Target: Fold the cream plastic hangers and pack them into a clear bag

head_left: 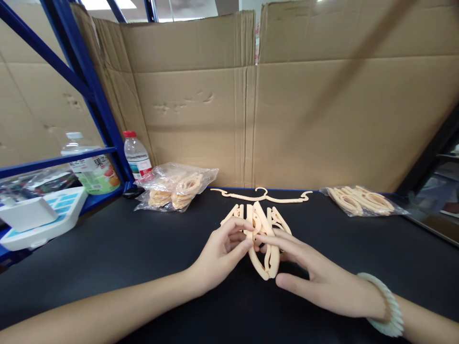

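Observation:
A folded peach plastic hanger [264,239] stands on the black table [118,243] between both hands. My left hand [222,253] pinches its left side with thumb and fingertips. My right hand [311,274] holds its right side, index finger stretched across the middle; a pale beaded bracelet [385,306] is on that wrist. Just beyond lies an unfolded peach hanger [263,195], flat on the table.
A clear bag of folded hangers [175,188] lies at the left rear, another bag [362,200] at the right rear. Two water bottles [137,155] stand by a blue rack post [89,86]. White tray [39,215] at left. Cardboard walls [287,119] behind.

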Available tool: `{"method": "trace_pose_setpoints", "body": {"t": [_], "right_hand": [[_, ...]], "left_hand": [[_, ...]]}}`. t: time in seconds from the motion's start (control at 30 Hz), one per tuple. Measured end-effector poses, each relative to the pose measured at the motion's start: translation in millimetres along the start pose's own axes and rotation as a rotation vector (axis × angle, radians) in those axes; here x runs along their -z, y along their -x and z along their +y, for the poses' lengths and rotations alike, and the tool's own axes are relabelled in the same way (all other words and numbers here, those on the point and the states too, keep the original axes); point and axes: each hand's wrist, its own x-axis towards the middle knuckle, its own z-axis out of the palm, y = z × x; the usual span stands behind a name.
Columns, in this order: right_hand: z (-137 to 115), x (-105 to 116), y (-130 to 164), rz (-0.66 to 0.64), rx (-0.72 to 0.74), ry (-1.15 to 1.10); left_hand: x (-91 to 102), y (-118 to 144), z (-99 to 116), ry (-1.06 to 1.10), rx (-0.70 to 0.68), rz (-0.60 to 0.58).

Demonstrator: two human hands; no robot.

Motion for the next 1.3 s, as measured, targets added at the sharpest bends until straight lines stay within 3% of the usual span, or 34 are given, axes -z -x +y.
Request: {"method": "trace_pose_setpoints", "body": {"t": [0.1, 0.23, 0.47, 0.77, 0.97, 1.07, 1.17, 1.3], "right_hand": [[1, 0, 1, 0.047, -0.016, 0.177], [1, 3, 1, 0.06, -0.035, 0.177], [-3, 6, 2, -0.089, -0.051, 0.202], [0, 9, -1, -0.041, -0.025, 0.068], [4, 16, -6, 0.115, -0.038, -0.118], [13, 27, -7, 0.292, -0.067, 0.075], [27, 39, -7, 0.42, -0.123, 0.306], [45, 45, -6, 0.398, -0.222, 0.446]], "left_hand": [[2.2, -4, -4, 0.037, -0.011, 0.042], [4.0, -6, -6, 0.046, 0.0, 0.077], [1.2, 2, -2, -0.031, 0.03, -0.019], [-0.3, 3, 6, -0.201, -0.049, -0.13], [2.8, 5, 7, -0.411, -0.153, -0.15], [7.9, 7, 5, -0.703, -0.192, -0.164], [11.5, 8, 8, -0.944, -0.194, -0.301], [13.2, 9, 13, -1.062, -0.154, -0.445]]}}
